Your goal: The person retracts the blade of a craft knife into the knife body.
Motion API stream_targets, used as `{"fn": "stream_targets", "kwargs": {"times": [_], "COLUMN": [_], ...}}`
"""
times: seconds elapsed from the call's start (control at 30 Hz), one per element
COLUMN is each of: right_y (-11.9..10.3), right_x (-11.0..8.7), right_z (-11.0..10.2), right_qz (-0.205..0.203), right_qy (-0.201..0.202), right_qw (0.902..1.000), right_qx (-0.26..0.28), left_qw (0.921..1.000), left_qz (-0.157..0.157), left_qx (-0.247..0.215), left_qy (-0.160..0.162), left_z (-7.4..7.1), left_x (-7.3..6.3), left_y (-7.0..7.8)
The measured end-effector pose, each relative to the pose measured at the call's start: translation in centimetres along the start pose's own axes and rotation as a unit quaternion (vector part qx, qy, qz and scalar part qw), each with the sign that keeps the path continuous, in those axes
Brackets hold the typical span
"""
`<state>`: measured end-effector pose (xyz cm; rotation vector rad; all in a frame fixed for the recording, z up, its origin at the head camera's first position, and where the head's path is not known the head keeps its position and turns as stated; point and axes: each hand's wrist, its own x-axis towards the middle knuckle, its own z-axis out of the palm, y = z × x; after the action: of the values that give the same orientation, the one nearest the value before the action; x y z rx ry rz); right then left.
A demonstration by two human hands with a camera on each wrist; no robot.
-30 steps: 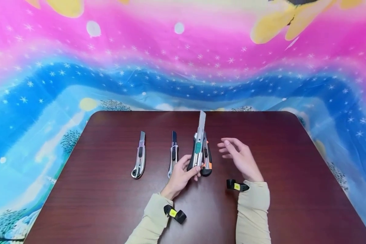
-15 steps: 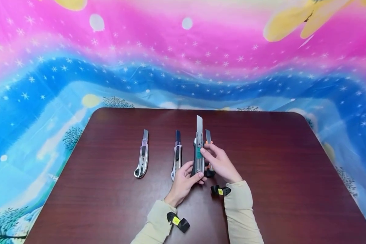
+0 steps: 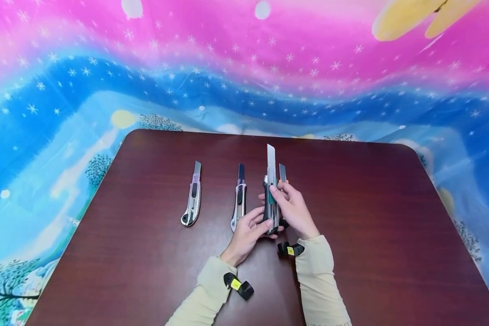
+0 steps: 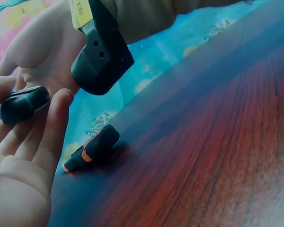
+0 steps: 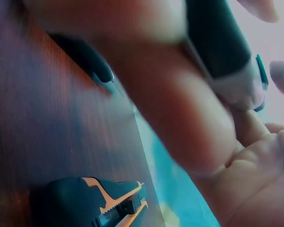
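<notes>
A large utility knife (image 3: 271,158) with a black and silver body stands out over the table, its wide blade extended and pointing away. My left hand (image 3: 246,235) grips the knife's lower end between thumb and fingers. My right hand (image 3: 296,210) holds the body higher up, thumb at the green slider, which is mostly covered. The knife's dark butt (image 4: 24,105) shows between the fingers in the left wrist view; blurred fingers cross the right wrist view. Behind the right hand lies an orange and black utility knife (image 3: 283,172), mostly hidden, also seen as an orange-edged body (image 5: 116,203).
Two more utility knives lie on the dark red-brown table (image 3: 126,253) with blades out: a silver one (image 3: 192,197) at the left and a silver one with a dark blade (image 3: 239,194) beside the left hand. A patterned cloth (image 3: 228,77) hangs behind the table.
My right hand has come in from the right and taken hold of the knife at its slider. The left hand keeps its grip. The head view has tilted down slightly.
</notes>
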<state>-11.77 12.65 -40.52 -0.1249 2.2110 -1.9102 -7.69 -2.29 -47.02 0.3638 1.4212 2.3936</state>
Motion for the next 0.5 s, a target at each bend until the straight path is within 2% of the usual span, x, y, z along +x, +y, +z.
{"fn": "stream_targets", "kwargs": {"times": [0.17,0.33,0.5], "right_y": [-0.1,0.06,0.23], "right_x": [0.13,0.24,0.33], "right_z": [-0.03,0.0,-0.09], "right_qz": [0.001,0.0,0.012], "right_qy": [0.005,-0.003,-0.026], "right_qw": [1.0,0.9998,0.9996], "right_qx": [0.001,0.018,0.005], "left_qw": [0.9997,0.9997,0.9995], "left_qz": [0.005,0.005,0.019], "left_qx": [-0.014,-0.02,-0.024], "left_qy": [-0.019,-0.013,-0.012], "left_z": [-0.08,-0.24,-0.36], "left_x": [0.16,0.14,0.01], "left_y": [0.06,-0.01,-0.08]}}
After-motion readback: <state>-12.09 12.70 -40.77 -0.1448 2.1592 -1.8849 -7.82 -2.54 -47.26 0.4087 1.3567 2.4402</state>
